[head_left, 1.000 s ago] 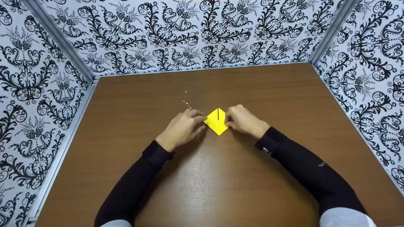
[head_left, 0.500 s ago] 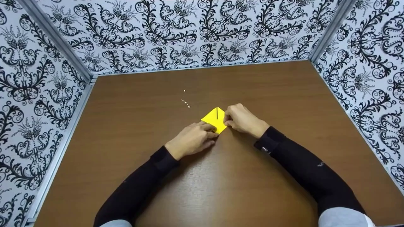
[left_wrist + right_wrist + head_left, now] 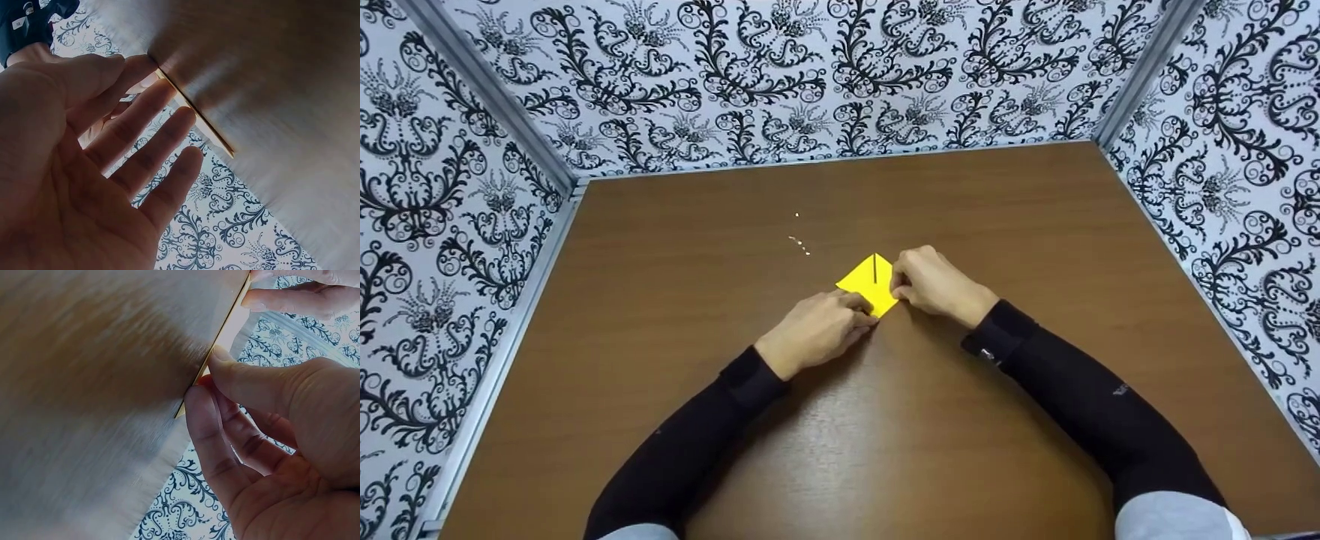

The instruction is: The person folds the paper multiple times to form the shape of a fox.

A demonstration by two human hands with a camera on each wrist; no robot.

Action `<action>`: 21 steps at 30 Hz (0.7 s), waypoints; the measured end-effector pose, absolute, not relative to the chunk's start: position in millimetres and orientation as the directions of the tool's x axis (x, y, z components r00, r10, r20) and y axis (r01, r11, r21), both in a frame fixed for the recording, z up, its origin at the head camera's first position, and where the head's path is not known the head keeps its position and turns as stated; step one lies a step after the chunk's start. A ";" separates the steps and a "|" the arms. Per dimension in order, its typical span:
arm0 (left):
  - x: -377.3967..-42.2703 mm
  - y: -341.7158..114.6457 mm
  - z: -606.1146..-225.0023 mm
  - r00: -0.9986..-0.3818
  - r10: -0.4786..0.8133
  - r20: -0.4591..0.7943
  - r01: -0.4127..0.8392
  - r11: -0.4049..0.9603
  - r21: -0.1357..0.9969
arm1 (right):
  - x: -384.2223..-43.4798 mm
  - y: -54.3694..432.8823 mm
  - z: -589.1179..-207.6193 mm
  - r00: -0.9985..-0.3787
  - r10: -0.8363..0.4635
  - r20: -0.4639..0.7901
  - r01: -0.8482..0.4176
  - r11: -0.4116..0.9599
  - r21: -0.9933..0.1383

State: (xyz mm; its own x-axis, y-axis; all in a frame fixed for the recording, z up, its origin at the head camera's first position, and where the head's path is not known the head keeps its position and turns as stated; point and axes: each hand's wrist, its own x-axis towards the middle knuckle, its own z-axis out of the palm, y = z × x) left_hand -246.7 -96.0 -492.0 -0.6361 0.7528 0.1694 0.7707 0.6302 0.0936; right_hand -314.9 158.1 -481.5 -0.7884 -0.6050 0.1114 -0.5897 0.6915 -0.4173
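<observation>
A small square of yellow paper (image 3: 861,279) lies like a diamond on the brown table (image 3: 840,435), a short dark line running down from its far corner. My left hand (image 3: 819,326) rests its fingertips on the near corner and near-left edge. In the left wrist view the left fingers (image 3: 160,135) are spread and fairly straight beside the thin paper edge (image 3: 209,128). My right hand (image 3: 936,283) pinches the paper's right corner, hiding it in the head view. From the right wrist, the thumb (image 3: 247,379) and index finger (image 3: 203,416) show at the edge.
Small pale specks (image 3: 799,244) lie on the table beyond the left hand. Black-and-white patterned walls (image 3: 780,90) enclose the back and both sides, with grey metal posts (image 3: 1140,71) at the corners.
My left hand has moved right and nearer, from the paper's left corner to its near corner; its fingers now overlap the paper. My right hand keeps its pinch on the right corner.
</observation>
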 end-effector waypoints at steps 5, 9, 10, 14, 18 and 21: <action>-247.7 -97.6 -492.0 -0.654 0.738 0.167 0.756 0.646 0.106 | -314.9 157.5 -480.8 -0.790 -0.603 0.110 -0.588 0.695 -0.414; -250.0 -100.6 -493.9 -0.641 0.747 0.178 0.767 0.633 0.103 | -314.8 157.3 -481.5 -0.789 -0.605 0.108 -0.589 0.695 -0.411; -250.8 -101.5 -494.5 -0.639 0.748 0.179 0.768 0.633 0.101 | -314.8 157.1 -481.8 -0.788 -0.606 0.109 -0.591 0.696 -0.408; -254.6 -105.9 -495.7 -0.643 0.740 0.197 0.763 0.641 0.085 | -314.9 156.5 -482.5 -0.788 -0.606 0.107 -0.592 0.701 -0.397; -259.1 -111.0 -495.8 -0.661 0.720 0.213 0.747 0.658 0.095 | -314.2 156.2 -482.1 -0.791 -0.602 0.105 -0.589 0.705 -0.396; -263.9 -115.1 -495.8 -0.673 0.706 0.221 0.736 0.668 0.107 | -313.6 156.1 -481.2 -0.795 -0.598 0.104 -0.583 0.706 -0.401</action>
